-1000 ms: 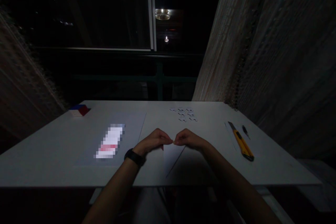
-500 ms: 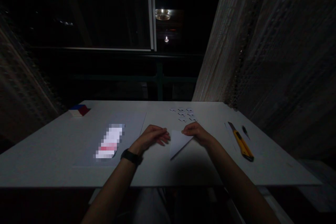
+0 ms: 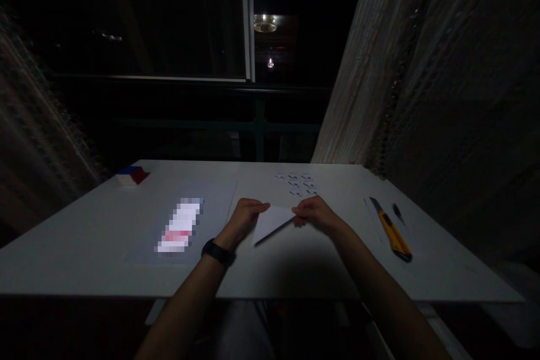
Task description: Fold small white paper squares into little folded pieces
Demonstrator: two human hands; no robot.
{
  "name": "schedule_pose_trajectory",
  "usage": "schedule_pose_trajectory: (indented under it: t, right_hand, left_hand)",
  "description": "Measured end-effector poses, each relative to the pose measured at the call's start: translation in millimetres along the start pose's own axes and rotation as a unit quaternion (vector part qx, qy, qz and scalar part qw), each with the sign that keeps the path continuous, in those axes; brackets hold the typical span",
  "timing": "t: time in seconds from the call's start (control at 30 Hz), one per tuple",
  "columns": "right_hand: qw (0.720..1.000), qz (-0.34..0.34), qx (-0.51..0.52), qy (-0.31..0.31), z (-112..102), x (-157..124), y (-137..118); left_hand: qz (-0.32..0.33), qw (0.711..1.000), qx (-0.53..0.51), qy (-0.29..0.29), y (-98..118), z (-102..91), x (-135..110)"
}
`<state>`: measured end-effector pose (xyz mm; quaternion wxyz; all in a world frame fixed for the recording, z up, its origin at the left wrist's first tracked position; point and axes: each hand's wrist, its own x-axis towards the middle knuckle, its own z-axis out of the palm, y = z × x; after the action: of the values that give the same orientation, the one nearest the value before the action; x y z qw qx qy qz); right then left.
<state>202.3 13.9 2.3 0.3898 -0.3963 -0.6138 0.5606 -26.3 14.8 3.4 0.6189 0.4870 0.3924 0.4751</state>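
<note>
A folded piece of white paper (image 3: pixel 272 220), roughly triangular, is held above the table between my two hands. My left hand (image 3: pixel 247 215), with a dark watch on the wrist, pinches its upper left corner between thumb and fingers. At the right corner my right hand (image 3: pixel 314 212) grips the paper, thumb on top and fingers curled beneath. Just beyond the hands, several small white pieces with dark marks (image 3: pixel 300 184) lie in loose rows on the table.
A lit phone (image 3: pixel 179 226) rests on a large white sheet (image 3: pixel 225 194) at the left. Behind it sits a blue, red and white block (image 3: pixel 130 175). On the right lie a yellow utility knife (image 3: pixel 394 232) and a small dark pen-like object (image 3: pixel 397 212). The white table (image 3: pixel 337 275) stands before a window.
My left hand, open beside the paper before, has closed on its left corner. The paper has swung left and flatter, and my right hand still holds it.
</note>
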Motion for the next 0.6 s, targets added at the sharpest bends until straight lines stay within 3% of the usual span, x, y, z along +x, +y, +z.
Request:
schedule_pose_trajectory:
  t: [0.1,0.23,0.3,0.43,0.5,0.6]
  right_hand:
    - [0.998,-0.011,0.008,0.060,-10,0,-2]
    - [0.974,-0.064,0.006,0.216,-6,5,-2]
    - [0.973,-0.099,-0.031,0.207,6,7,0]
    - [0.978,-0.108,-0.147,0.097,32,9,5]
    - [0.975,-0.100,-0.162,0.112,38,10,9]
    - [0.975,-0.084,-0.102,0.179,37,13,14]
  left_hand:
    - [0.021,0.999,-0.017,0.040,5,-1.9,-1]
    - [0.017,0.998,0.049,0.041,5,-0.6,-2]
    - [0.018,0.995,0.103,0.005,2,2.7,-2]
    - [0.033,0.981,0.186,-0.036,-2,9.1,-3]
    - [0.041,0.979,0.193,-0.043,-2,10.2,-4]
    - [0.048,0.982,0.180,-0.043,0,9.8,-5]
